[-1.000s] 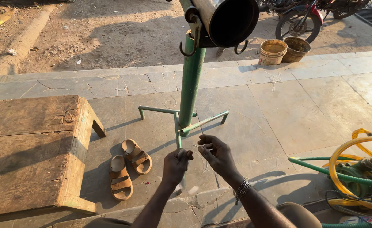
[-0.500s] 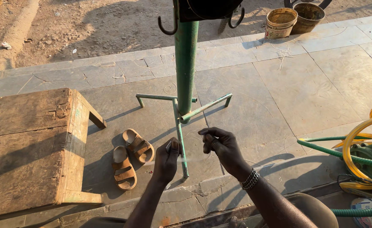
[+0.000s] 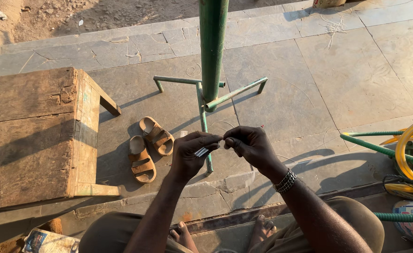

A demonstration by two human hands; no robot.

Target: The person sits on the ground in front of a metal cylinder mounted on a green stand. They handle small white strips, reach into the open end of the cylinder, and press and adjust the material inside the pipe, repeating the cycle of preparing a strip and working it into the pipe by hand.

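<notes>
- The left hand [image 3: 192,154] pinches a small shiny metal piece [image 3: 201,151] in its fingertips.
- The right hand [image 3: 249,146] pinches its fingertips together, touching the left hand's.
- Both hands are just near of the green stand [image 3: 212,51].
- Brown sandals [image 3: 148,147] lie left, beside a wooden bench [image 3: 28,136].

Both forearms come up from the bottom of the frame and angle in toward each other, so the left hand [image 3: 191,157] and right hand [image 3: 251,147] meet out in front with their fingertips almost touching. Left hand's fingers [image 3: 211,139] are curled in and pinched against the thumb, right hand's doing the same pinch from the other side, knuckles up. Bare feet and bent knees show right below.
</notes>
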